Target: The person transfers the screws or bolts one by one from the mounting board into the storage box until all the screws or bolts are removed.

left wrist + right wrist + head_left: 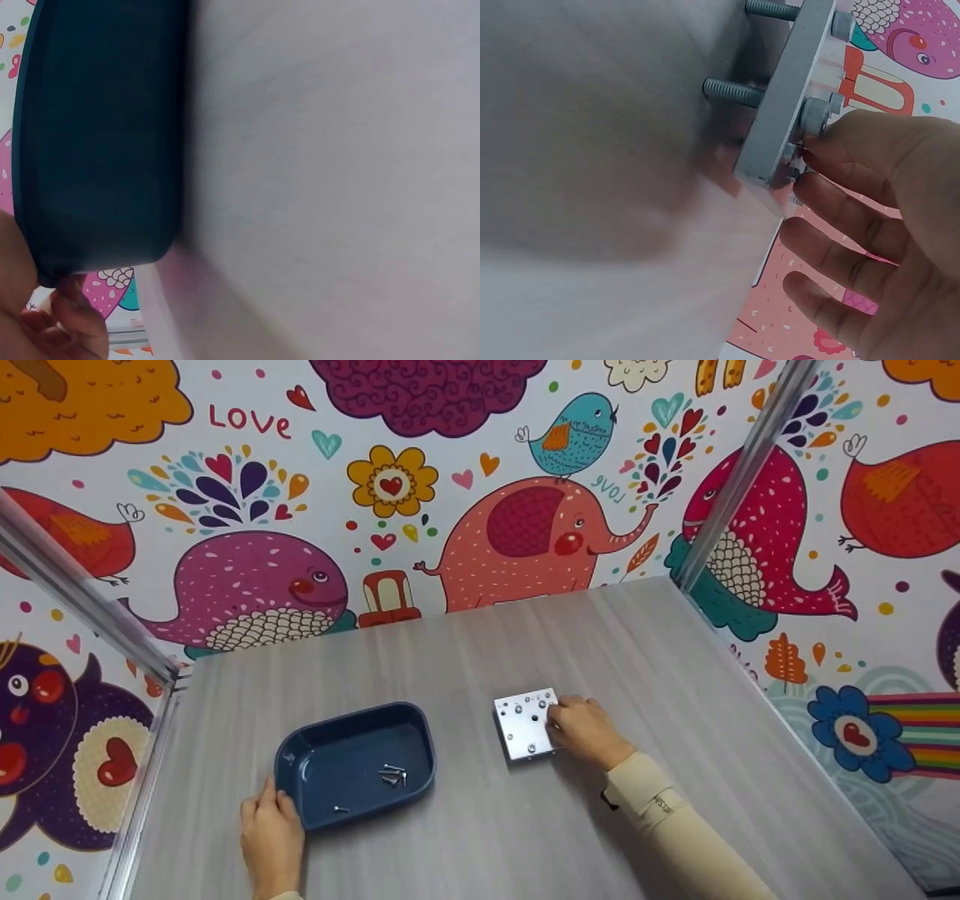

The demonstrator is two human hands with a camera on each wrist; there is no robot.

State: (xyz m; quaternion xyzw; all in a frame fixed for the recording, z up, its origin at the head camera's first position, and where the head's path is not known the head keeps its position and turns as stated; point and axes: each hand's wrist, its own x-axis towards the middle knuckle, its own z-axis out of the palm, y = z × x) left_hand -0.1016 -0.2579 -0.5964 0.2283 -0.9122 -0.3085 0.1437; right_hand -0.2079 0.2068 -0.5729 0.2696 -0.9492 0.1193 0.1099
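My left hand (272, 832) grips the near left corner of a dark blue plastic tray (289, 765); in the left wrist view, fingers (79, 319) curl under its rim. Several small screws (391, 774) lie inside it, with a single screw (341, 809) apart by the near wall. A square silver metal plate (517, 739) stands on the table on bolts, and several bolt heads show on its top. At its right edge, my right hand (589, 727) pinches a small screw with thumb and index finger, the screw mostly hidden by them. The other fingers (832, 251) spread beside the plate.
The wood-grain table (465, 660) meets printed walls (420, 405) at the back and sides. Metal corner posts (739, 484) rise at the back. Threaded bolt shanks (735, 92) stick out below the plate. A stretch of table separates tray and plate.
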